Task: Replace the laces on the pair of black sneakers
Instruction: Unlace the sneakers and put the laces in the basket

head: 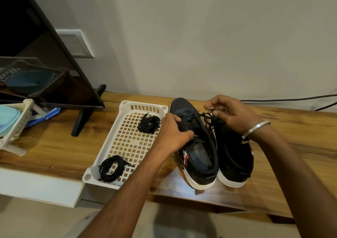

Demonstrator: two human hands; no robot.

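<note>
From my head view, the two black sneakers stand side by side on the bench, toes pointing away from me, heels near. My left hand [172, 134] grips the left sneaker [197, 146] at its eyelet row, steadying it. My right hand [231, 113] hovers over the right sneaker [235, 152] and pinches the end of the old lace [207, 117], which runs left from my fingers into the far eyelets of the left sneaker. So the lace lies across the shoe's long axis, and my right hand is the nearer one to draw it out, I judge. To the left, a white basket [125, 143] holds two coiled laces, one far [149, 123] and one near [114, 167].
</note>
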